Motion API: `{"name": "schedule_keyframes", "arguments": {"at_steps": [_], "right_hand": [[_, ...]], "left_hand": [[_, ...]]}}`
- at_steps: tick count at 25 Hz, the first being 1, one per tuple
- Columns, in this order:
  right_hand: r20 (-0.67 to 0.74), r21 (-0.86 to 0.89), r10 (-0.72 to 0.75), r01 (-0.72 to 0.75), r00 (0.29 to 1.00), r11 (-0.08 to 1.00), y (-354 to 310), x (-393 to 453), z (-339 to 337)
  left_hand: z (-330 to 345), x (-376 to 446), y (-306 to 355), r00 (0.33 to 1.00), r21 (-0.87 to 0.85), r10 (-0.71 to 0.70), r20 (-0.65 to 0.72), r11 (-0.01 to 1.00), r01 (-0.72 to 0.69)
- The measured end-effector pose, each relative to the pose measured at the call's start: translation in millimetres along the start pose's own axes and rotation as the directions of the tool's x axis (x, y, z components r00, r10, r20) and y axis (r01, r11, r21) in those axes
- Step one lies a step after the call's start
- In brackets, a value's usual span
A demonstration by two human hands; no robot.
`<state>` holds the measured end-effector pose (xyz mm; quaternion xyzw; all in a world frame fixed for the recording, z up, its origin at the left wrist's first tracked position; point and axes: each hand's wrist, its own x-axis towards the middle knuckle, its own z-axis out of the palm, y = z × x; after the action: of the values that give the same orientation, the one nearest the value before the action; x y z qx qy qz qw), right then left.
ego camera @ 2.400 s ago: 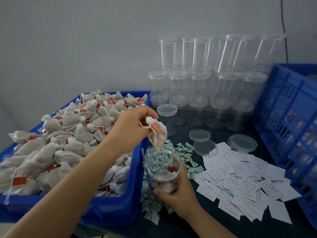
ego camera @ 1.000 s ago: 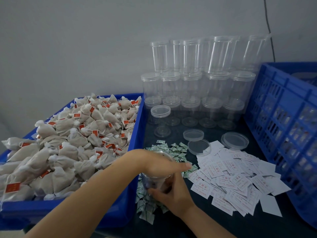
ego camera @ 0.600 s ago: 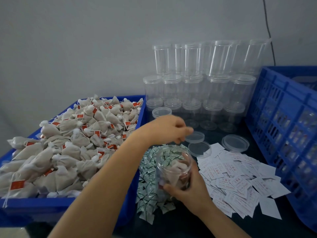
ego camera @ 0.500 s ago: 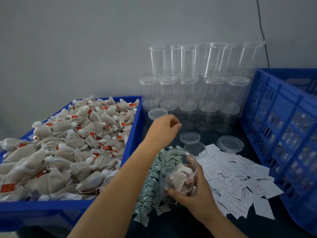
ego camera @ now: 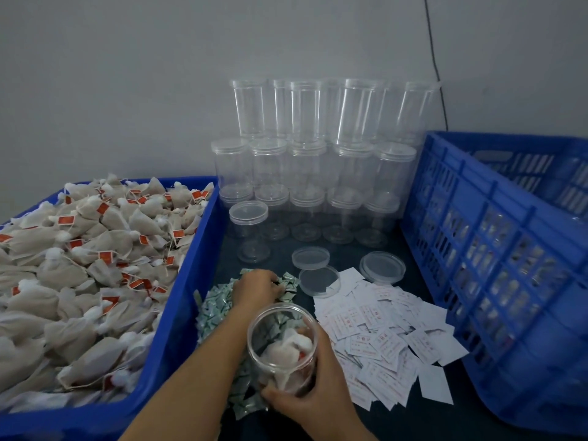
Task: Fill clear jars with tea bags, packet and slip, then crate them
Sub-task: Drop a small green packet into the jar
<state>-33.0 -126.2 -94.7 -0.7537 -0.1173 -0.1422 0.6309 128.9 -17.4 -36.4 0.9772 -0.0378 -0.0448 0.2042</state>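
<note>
My right hand (ego camera: 318,389) grips an open clear jar (ego camera: 280,332) near the table's front, tilted toward me, with several tea bags inside. My left hand (ego camera: 257,288) reaches past the jar and rests palm down on the pile of small green-and-white packets (ego camera: 213,310). Its fingertips are curled into the pile, so a pinched packet cannot be made out. White printed slips (ego camera: 381,332) lie spread to the right of the jar. Loose tea bags (ego camera: 95,249) with red tags fill the blue bin (ego camera: 181,300) on the left.
Empty lidded clear jars (ego camera: 318,167) are stacked against the back wall, with one lidded jar (ego camera: 248,230) standing in front. Loose lids (ego camera: 310,257) lie behind the slips. A blue slatted crate (ego camera: 493,249) stands at the right edge.
My left hand dropped a tea bag into the jar, pulled out, and has moved down onto the packet pile. My right hand has tilted the jar and drawn it closer to me.
</note>
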Motion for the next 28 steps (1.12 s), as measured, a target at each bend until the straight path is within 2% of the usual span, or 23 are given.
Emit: {"name": "schedule_keyframes", "arguments": {"at_steps": [6, 11, 13, 14, 16, 17, 22, 24, 28], "right_hand": [[0.015, -0.052, 0.019, -0.018, 1.000, 0.999, 5, -1, 0], [0.019, -0.041, 0.043, -0.043, 0.999, 0.998, 9, -1, 1], [0.016, -0.042, 0.028, -0.027, 0.999, 0.999, 7, -1, 2], [0.017, -0.045, 0.021, -0.020, 1.000, 0.999, 7, 0, 2], [0.010, -0.050, 0.010, -0.010, 1.000, 0.999, 8, 0, 2], [0.004, -0.043, 0.009, -0.009, 1.000, 0.999, 9, 0, 2], [0.002, 0.009, 0.024, -0.024, 1.000, 1.000, 7, -1, 3], [-0.007, 0.009, 0.036, -0.036, 0.999, 0.999, 5, -1, 4], [0.001, 0.001, 0.042, -0.042, 0.999, 0.999, 3, -1, 3]], "left_hand": [[14, 15, 6, 1.000, 0.128, 0.002, -0.002, 0.992, -0.002], [16, 15, 7, 0.995, 0.124, 0.013, -0.098, 0.992, -0.001], [9, 8, 3, 0.989, 0.031, 0.035, -0.144, 0.999, -0.030], [4, 4, 2, 0.985, -0.080, 0.038, -0.168, 0.995, -0.052], [-11, -12, 7, 0.976, -0.335, 0.039, -0.215, 0.936, -0.111], [-20, -20, 12, 0.966, -0.408, 0.051, -0.253, 0.900, -0.155], [-72, -75, 28, 0.930, -0.430, 0.139, -0.341, 0.857, -0.286], [-88, -101, 26, 0.929, -0.367, 0.221, -0.295, 0.872, -0.324], [-101, -137, 20, 0.939, -0.227, 0.343, 0.022, 0.916, -0.330]]}}
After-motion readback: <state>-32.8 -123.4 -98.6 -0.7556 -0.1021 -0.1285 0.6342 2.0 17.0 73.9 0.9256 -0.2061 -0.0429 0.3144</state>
